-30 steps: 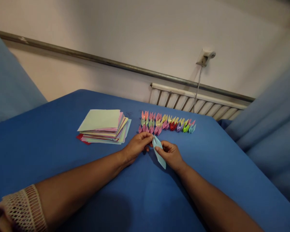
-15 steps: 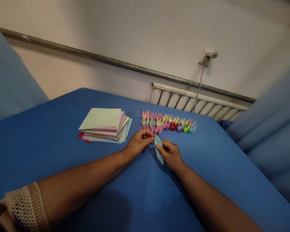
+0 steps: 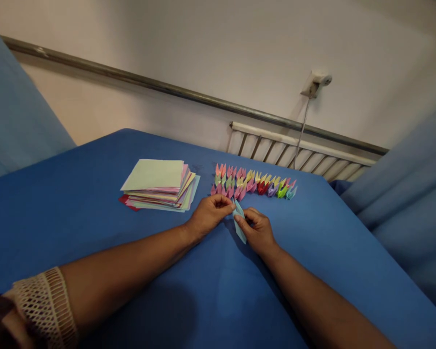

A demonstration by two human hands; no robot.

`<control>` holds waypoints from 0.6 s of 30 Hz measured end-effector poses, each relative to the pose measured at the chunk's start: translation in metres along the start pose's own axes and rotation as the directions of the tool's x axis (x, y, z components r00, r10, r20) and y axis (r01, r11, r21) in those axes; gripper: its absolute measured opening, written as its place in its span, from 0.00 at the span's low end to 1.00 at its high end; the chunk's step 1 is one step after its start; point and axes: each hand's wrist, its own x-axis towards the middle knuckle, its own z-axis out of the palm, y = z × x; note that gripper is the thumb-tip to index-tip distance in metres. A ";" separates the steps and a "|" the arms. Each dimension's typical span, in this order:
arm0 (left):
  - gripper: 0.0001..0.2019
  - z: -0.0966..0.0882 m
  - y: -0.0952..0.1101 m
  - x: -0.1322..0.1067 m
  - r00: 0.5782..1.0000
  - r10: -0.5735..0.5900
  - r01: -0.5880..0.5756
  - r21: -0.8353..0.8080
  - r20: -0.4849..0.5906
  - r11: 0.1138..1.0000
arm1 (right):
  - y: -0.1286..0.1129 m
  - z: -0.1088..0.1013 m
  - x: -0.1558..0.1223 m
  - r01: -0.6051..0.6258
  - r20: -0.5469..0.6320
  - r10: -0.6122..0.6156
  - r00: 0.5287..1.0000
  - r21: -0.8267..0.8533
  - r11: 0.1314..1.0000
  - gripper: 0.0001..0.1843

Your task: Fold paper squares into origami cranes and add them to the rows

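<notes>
A folded piece of light blue paper (image 3: 240,226) is held upright between my two hands, above the blue-covered table (image 3: 218,300). My right hand (image 3: 257,230) grips its right side, thumb on the near face and fingers behind. At the paper's upper left edge, my left hand (image 3: 211,213) pinches with thumb and forefinger. Just beyond my hands stand rows of small folded paper figures (image 3: 263,188) in pink, yellow, green, red, purple and blue. To the left of them lies a stack of coloured paper sheets (image 3: 154,175), with a pale green sheet on top.
Behind the table a metal rail (image 3: 160,86) runs along the wall, with a white radiator (image 3: 269,145) below it. A cable hangs from a wall socket (image 3: 314,85). Blue curtains (image 3: 414,184) hang at both sides.
The view has shifted slightly. Both hands stay on the light blue paper, and the left thumb and forefinger sit a little closer against its top edge.
</notes>
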 end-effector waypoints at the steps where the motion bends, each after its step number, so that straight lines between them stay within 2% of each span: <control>1: 0.09 0.000 0.000 0.000 1.000 -0.007 0.007 0.004 -0.014 1.000 | 0.001 0.001 0.000 -0.021 -0.004 0.021 1.000 0.026 0.999 0.16; 8: 0.09 0.001 -0.002 0.000 0.998 -0.033 0.032 -0.024 -0.062 0.999 | 0.006 0.009 -0.003 -0.187 0.032 0.184 0.982 0.206 0.960 0.16; 13: 0.12 0.002 -0.004 0.002 0.999 -0.009 0.003 -0.156 -0.036 0.988 | 0.007 0.010 -0.004 -0.206 0.043 0.202 0.978 0.222 0.953 0.15; 18: 0.11 0.002 -0.003 0.001 0.999 -0.018 0.014 -0.114 -0.034 0.993 | 0.007 0.011 -0.003 -0.213 0.040 0.210 0.977 0.238 0.948 0.16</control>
